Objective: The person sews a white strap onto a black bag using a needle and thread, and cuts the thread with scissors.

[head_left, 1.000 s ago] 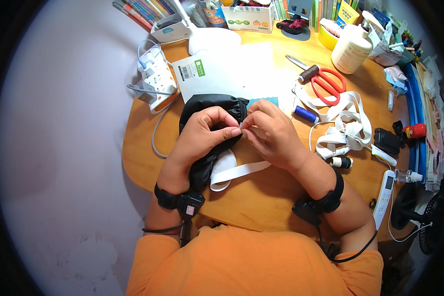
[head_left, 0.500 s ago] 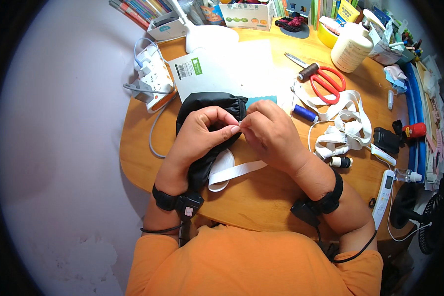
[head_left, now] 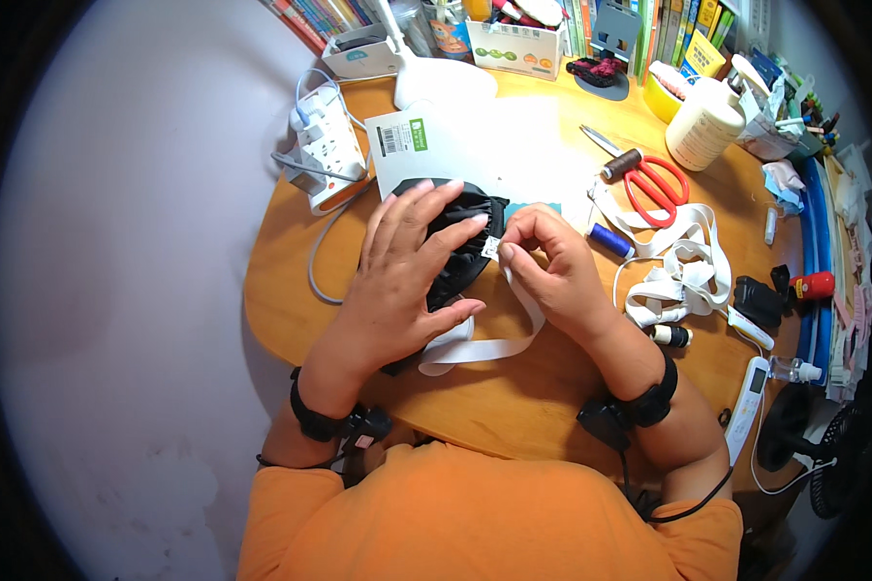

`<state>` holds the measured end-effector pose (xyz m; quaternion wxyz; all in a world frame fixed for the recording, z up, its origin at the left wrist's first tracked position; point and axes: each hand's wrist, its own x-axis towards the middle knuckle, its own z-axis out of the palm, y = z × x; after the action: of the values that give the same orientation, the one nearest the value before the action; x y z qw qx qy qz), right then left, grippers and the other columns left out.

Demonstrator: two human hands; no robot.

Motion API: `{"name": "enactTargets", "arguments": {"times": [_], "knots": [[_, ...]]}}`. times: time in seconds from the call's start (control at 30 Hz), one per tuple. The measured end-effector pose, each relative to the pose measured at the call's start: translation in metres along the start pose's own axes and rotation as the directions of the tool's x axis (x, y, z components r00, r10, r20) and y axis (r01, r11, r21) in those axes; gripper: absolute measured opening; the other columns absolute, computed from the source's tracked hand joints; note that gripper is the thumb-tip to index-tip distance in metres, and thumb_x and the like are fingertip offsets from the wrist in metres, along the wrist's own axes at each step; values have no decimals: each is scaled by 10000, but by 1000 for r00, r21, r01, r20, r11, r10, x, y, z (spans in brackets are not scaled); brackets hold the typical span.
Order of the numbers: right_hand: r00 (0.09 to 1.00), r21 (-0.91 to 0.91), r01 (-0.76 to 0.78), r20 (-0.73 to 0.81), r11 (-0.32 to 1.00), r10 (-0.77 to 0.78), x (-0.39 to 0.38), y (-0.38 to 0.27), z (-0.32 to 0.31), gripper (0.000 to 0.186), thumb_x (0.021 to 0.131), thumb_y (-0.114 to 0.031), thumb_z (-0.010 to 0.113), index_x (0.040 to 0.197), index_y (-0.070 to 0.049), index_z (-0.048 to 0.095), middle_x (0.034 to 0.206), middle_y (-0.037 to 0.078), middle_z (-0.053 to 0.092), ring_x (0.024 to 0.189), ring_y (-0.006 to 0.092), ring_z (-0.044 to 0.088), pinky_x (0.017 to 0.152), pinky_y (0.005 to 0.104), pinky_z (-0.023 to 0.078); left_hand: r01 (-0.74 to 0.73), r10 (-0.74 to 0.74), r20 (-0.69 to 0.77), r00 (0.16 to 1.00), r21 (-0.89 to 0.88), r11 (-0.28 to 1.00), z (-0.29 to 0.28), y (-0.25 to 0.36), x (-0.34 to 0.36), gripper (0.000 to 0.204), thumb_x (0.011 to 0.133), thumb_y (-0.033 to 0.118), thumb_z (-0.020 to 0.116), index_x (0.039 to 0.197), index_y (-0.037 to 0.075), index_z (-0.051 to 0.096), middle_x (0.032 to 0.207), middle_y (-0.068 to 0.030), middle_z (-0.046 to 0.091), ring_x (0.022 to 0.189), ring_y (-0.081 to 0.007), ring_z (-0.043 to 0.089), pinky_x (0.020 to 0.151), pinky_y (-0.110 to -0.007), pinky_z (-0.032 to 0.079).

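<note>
My left hand [head_left: 407, 281] is open, fingers spread over the gathered black fabric [head_left: 463, 252]. My right hand [head_left: 552, 266] pinches the end of a white flat band [head_left: 484, 353] at the fabric's right edge, where a small white patterned piece [head_left: 490, 248] shows. The band hangs from my fingertips and curves down to a loop on the desk. Just right of that hand are a blue thread spool [head_left: 610, 239] and a tangle of white band [head_left: 698, 218]. Red-handled scissors [head_left: 654, 189] and a dark spool [head_left: 621, 165] lie above them.
A white card [head_left: 455, 145] lies behind the fabric on the wooden desk [head_left: 291, 290]. A power strip [head_left: 329, 145] is at left, a lamp base [head_left: 446, 82] at the back. A lotion bottle [head_left: 702, 126], folders [head_left: 814, 242] and a remote [head_left: 746, 407] line the right.
My left hand has let go of its pinch and spread over the fabric. More white band now hangs from my right fingertips, which have shifted slightly right. The view has tilted slightly.
</note>
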<state>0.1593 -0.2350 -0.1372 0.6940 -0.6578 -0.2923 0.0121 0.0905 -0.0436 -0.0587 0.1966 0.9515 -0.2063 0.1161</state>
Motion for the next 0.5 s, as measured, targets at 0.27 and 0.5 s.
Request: {"name": "enactTargets", "arguments": {"times": [0.27, 0.5], "knots": [[979, 423, -201, 65, 884, 191, 7, -8, -11, 33, 951, -47, 578, 960, -19, 564, 881, 3, 561, 800, 72, 551, 727, 216, 456, -81, 76, 72, 995, 68, 994, 9, -25, 32, 612, 745, 195, 752, 1325, 164, 559, 1226, -53, 625, 1267, -278, 494, 1162, -576, 175], [977, 115, -202, -46, 973, 209, 6, 22, -22, 66, 915, -62, 603, 901, -8, 567, 834, 38, 557, 752, 126, 538, 705, 249, 450, -55, 55, -3, 998, -145, 988, 54, -28, 39, 368, 792, 2, 616, 1145, 102, 592, 1025, -124, 643, 985, -356, 584, 910, -426, 431]]}}
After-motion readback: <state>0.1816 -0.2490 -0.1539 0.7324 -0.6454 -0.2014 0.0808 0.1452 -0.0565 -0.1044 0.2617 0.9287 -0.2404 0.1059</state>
